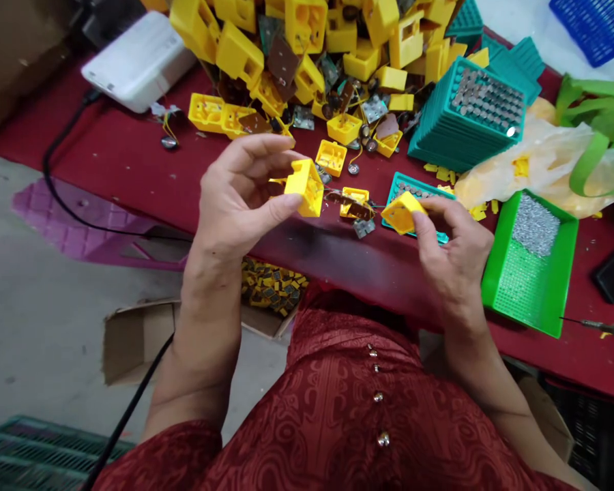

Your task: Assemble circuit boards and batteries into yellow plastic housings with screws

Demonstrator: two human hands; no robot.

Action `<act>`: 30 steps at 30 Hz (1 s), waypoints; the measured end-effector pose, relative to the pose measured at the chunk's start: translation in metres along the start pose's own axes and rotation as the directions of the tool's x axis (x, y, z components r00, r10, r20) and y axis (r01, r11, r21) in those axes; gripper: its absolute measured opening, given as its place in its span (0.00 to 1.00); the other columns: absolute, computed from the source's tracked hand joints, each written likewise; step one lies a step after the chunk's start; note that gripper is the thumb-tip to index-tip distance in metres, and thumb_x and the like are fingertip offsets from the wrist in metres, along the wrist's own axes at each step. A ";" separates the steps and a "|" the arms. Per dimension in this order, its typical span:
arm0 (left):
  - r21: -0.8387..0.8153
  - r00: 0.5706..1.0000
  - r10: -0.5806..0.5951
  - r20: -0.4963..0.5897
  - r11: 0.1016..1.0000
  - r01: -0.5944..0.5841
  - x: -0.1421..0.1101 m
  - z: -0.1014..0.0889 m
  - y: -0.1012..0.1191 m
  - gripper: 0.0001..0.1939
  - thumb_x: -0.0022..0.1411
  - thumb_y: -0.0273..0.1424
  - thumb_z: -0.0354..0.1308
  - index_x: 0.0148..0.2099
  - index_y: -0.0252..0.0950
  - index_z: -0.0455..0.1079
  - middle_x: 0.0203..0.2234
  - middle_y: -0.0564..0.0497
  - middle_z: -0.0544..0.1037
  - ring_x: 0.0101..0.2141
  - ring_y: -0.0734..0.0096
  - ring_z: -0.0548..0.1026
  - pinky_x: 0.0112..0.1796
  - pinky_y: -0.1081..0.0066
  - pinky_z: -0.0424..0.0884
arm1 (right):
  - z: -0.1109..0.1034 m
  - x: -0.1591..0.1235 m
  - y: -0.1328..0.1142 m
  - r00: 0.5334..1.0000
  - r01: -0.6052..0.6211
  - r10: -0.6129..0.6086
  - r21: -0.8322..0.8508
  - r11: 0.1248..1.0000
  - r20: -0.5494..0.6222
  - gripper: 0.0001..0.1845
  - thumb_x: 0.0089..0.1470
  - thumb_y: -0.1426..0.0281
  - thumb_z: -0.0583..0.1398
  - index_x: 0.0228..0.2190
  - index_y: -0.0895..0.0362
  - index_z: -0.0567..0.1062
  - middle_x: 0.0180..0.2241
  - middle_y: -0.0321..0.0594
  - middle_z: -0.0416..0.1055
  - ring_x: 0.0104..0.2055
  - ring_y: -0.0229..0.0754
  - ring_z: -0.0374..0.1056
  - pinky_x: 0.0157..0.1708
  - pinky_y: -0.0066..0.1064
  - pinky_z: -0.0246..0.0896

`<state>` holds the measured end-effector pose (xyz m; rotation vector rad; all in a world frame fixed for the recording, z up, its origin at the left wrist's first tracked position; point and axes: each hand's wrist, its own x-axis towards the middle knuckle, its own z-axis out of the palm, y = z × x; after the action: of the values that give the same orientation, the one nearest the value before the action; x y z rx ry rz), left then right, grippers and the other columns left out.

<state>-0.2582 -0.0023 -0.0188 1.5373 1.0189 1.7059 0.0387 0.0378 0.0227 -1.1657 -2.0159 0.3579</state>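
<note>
My left hand (240,194) pinches a hollow yellow plastic housing (305,187) between thumb and fingers, above the red-covered table (133,157). My right hand (453,249) grips a second yellow housing (400,213) by its corner, just above a small teal tray (414,194) of metal pieces. Between my hands lies a yellow housing with a brown circuit board and thin wires (355,204). Behind them rises a heap of yellow housings and brown boards (297,61). The inside of each held housing is mostly hidden.
A stack of teal trays holding rows of metal cylinders (486,102) stands at the back right. A green tray of metal bits (529,262) sits to the right. A white box with a black cable (138,61) is at the back left. A cardboard box of small parts (271,286) is below the table edge.
</note>
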 end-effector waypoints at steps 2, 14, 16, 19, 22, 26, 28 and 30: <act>0.000 0.991 0.025 0.135 1.000 -0.025 0.000 0.001 0.006 0.36 0.53 0.33 0.80 0.63 0.52 0.76 0.54 0.51 0.85 0.52 0.56 0.83 0.49 0.56 0.85 | -0.009 -0.009 -0.005 0.992 0.077 -0.078 0.010 0.997 0.103 0.11 0.66 0.63 0.62 0.44 0.55 0.81 0.42 0.43 0.83 0.43 0.44 0.80 0.46 0.39 0.78; 0.218 0.745 -0.312 0.590 0.950 0.226 0.000 0.011 0.085 0.22 0.57 0.30 0.74 0.54 0.53 0.82 0.48 0.49 0.88 0.48 0.51 0.86 0.49 0.54 0.85 | 0.013 0.020 -0.020 0.991 0.022 -0.043 0.164 0.986 0.125 0.12 0.68 0.60 0.61 0.39 0.53 0.80 0.38 0.40 0.81 0.35 0.40 0.75 0.39 0.36 0.73; 0.257 0.707 -0.354 0.613 0.935 0.245 0.003 0.014 0.087 0.21 0.57 0.30 0.73 0.52 0.52 0.83 0.48 0.49 0.88 0.48 0.52 0.87 0.48 0.55 0.85 | 0.018 0.030 -0.024 0.996 0.031 -0.051 0.240 0.970 0.079 0.11 0.67 0.60 0.62 0.39 0.53 0.80 0.38 0.40 0.81 0.35 0.40 0.75 0.39 0.37 0.72; 0.308 0.692 -0.372 0.619 0.925 0.222 0.004 0.017 0.086 0.20 0.58 0.29 0.72 0.53 0.52 0.82 0.49 0.50 0.88 0.47 0.55 0.87 0.49 0.58 0.84 | 0.022 0.041 -0.025 0.997 0.068 -0.071 0.266 0.962 0.001 0.09 0.67 0.61 0.64 0.39 0.53 0.80 0.37 0.40 0.81 0.34 0.40 0.74 0.38 0.37 0.71; 0.312 0.746 -0.329 0.579 0.935 0.170 0.003 0.016 0.077 0.19 0.59 0.29 0.71 0.53 0.50 0.82 0.44 0.50 0.89 0.42 0.59 0.87 0.45 0.62 0.85 | 0.028 0.047 -0.018 0.996 0.079 -0.085 0.208 0.975 0.017 0.09 0.68 0.61 0.63 0.38 0.52 0.78 0.37 0.41 0.80 0.34 0.41 0.73 0.39 0.37 0.71; 0.334 0.882 -0.319 0.346 0.921 0.202 0.002 0.019 0.054 0.15 0.62 0.29 0.69 0.52 0.41 0.81 0.38 0.50 0.88 0.36 0.65 0.85 0.40 0.67 0.83 | 0.041 0.049 0.000 0.997 0.043 -0.052 0.151 0.988 0.057 0.16 0.70 0.56 0.59 0.37 0.55 0.77 0.35 0.40 0.77 0.33 0.39 0.71 0.38 0.36 0.70; 0.412 0.924 -0.347 0.162 0.874 0.256 0.003 0.025 0.042 0.12 0.62 0.32 0.68 0.49 0.38 0.82 0.39 0.48 0.88 0.37 0.64 0.85 0.40 0.66 0.82 | 0.048 0.050 0.007 0.998 0.017 -0.024 0.125 0.992 0.054 0.20 0.71 0.52 0.57 0.38 0.55 0.77 0.35 0.40 0.77 0.34 0.38 0.71 0.40 0.36 0.71; 0.482 0.944 -0.328 0.025 0.831 0.275 0.004 0.034 0.033 0.11 0.62 0.35 0.67 0.45 0.37 0.82 0.39 0.47 0.87 0.37 0.64 0.83 0.40 0.65 0.80 | 0.052 0.051 0.010 0.998 0.008 -0.016 0.123 0.992 0.064 0.22 0.71 0.50 0.55 0.38 0.54 0.77 0.36 0.40 0.76 0.37 0.39 0.72 0.42 0.36 0.72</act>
<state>-0.2236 -0.0111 0.0126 1.6251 1.6144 1.1899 -0.0077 0.0920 0.0066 -1.0779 -2.0252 0.5124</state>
